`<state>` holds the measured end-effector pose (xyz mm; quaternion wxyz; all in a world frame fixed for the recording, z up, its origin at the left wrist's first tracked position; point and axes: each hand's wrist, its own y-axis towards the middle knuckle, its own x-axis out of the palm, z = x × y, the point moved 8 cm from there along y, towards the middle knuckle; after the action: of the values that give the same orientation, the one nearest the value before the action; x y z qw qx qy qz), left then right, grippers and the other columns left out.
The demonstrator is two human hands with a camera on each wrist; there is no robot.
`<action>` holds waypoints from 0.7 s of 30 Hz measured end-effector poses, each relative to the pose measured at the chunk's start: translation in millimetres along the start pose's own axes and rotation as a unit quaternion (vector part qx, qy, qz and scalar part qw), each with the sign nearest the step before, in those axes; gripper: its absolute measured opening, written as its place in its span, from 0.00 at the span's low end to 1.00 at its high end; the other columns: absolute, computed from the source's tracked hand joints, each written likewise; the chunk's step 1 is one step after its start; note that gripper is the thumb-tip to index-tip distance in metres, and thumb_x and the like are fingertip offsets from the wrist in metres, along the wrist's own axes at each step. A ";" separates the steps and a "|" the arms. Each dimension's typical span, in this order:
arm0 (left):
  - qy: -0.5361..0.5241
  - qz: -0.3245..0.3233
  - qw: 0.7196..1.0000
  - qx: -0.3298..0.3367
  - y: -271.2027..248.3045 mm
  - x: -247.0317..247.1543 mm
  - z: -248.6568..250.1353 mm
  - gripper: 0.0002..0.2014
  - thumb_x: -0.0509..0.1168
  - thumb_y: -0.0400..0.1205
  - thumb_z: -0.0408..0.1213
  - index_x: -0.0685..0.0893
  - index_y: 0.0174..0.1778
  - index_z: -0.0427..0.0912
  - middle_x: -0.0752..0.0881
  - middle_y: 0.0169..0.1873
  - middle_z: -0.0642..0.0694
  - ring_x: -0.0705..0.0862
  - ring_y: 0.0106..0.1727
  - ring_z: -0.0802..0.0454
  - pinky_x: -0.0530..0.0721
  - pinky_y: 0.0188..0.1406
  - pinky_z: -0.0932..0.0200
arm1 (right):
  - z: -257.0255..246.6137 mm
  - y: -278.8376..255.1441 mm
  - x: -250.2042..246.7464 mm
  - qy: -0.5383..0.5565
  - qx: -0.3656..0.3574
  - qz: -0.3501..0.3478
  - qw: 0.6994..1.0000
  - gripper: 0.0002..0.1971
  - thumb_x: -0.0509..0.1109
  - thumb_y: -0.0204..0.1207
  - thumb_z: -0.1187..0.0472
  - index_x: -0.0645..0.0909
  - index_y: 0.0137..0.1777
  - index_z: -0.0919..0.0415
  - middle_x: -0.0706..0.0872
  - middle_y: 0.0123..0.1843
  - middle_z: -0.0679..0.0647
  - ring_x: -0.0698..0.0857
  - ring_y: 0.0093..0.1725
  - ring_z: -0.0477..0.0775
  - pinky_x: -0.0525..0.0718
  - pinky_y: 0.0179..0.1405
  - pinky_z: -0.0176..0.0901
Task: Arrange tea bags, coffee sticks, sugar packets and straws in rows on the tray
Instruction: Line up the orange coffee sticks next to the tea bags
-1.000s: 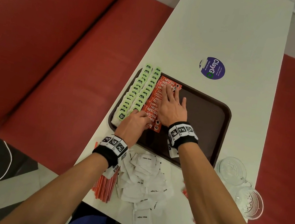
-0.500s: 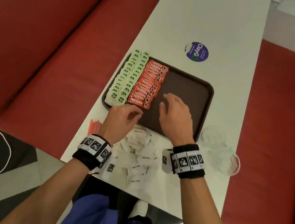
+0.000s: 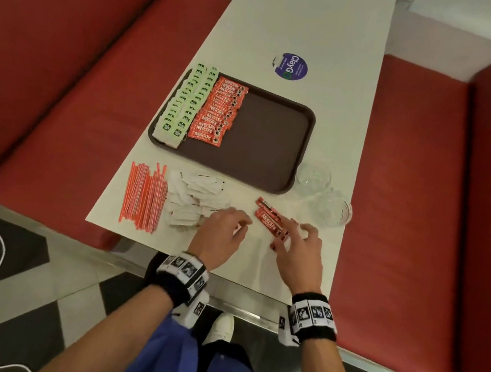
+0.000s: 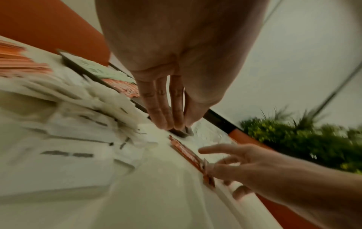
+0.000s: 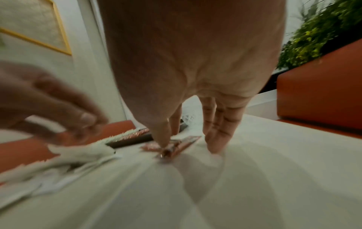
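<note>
The right hand [image 3: 298,250], fingers spread, touches the loose coffee sticks [image 3: 270,221] (left hand [image 3: 220,233] loosely curled, empty); better square them up before lifting.

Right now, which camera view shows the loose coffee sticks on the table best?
The head view: the loose coffee sticks lie whole, label readable, beside the right hand. The left wrist view shows them edge-on and blurred; the right wrist view shows only their ends under the fingertips.

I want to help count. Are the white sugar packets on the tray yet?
No, the white sugar packets lie in a loose pile on the table, outside the near edge of the tray.
</note>
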<state>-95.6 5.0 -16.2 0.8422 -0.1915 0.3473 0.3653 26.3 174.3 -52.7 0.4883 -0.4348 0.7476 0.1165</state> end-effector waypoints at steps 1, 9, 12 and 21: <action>0.029 -0.010 0.999 0.016 9.5 9.5 7.2 0.13 0.70 0.87 0.34 0.89 0.67 0.48 0.89 0.60 0.50 0.86 0.58 0.51 0.86 0.64 0.49 | 0.9 -0.1 5.0 -0.003 -0.015 -0.002 1.000 0.28 0.77 0.86 0.52 0.78 0.85 0.39 0.72 0.81 0.56 0.77 0.75 0.65 0.87 0.69 0.64; 0.209 -0.138 0.965 0.079 63.9 67.7 19.2 0.22 0.71 0.89 0.38 0.81 0.80 0.47 0.80 0.77 0.47 0.76 0.76 0.41 0.84 0.68 0.41 | 14.3 -10.7 9.2 0.078 -0.002 0.047 0.996 0.11 0.73 0.88 0.64 0.89 0.67 0.56 0.81 0.60 0.57 0.85 0.57 0.64 0.81 0.57 0.49; 0.228 -0.132 0.961 0.082 63.8 68.0 23.8 0.14 0.69 0.90 0.41 0.85 0.72 0.46 0.83 0.66 0.47 0.78 0.67 0.41 0.82 0.60 0.45 | 26.3 -18.5 1.1 0.123 0.012 0.076 0.989 0.10 0.72 0.88 0.64 0.85 0.63 0.48 0.84 0.49 0.53 0.86 0.48 0.61 0.79 0.45 0.51; 0.326 -0.182 0.926 0.061 40.0 86.3 28.3 0.18 0.62 0.85 0.24 0.75 0.72 0.36 0.76 0.68 0.37 0.78 0.67 0.38 0.81 0.53 0.46 | 50.3 -25.6 -8.5 0.188 0.049 0.099 0.976 0.09 0.76 0.86 0.63 0.78 0.49 0.53 0.89 0.43 0.46 0.88 0.42 0.49 0.83 0.41 0.49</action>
<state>-70.5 89.3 -62.2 0.7445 -0.3084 0.5834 0.1013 78.7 193.7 -64.2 0.3456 -0.3479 0.8704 0.0438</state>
